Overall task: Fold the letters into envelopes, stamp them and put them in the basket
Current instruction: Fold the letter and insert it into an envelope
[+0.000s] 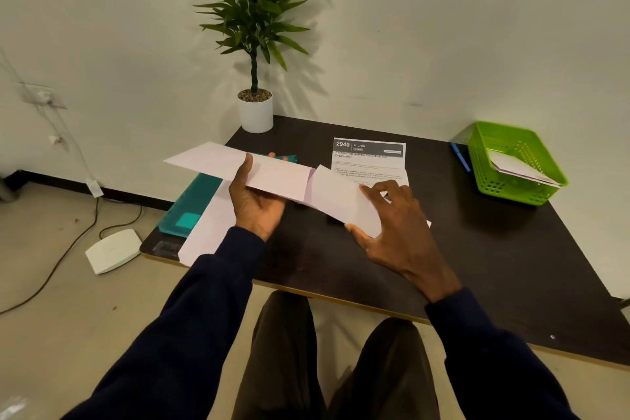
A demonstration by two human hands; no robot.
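Gripping a long white envelope (272, 174) near its middle, the left hand (259, 203) lays its thumb across the top face and curls its fingers beneath, holding it lifted above the dark table (477, 266). Just right of that grip the envelope's flap stands open and a folded white letter (341, 198) meets the mouth; whether its edge is already inside cannot be told. The right hand (399, 235) pinches the letter at its near right end, thumb along the lower edge and fingertips on the top face. Just beyond this grip a printed sheet (370, 160) headed "2940 KITCHEN" lies flat on the table, partly covered by the letter. Well apart to the right of that grip, a green plastic basket (511, 190) sits near the table's far right corner and holds a few white envelopes (518, 167) leaning toward its right side. A blue pen (460, 157) lies just beside the basket's left wall. Below and left of the left hand's grip a teal folder (194, 204) lies at the table's left edge, with white paper (208, 225) on it. Beyond that grip a potted plant (255, 111) stands at the far corner. Farther left, on the floor, lies a flat white device (112, 251).
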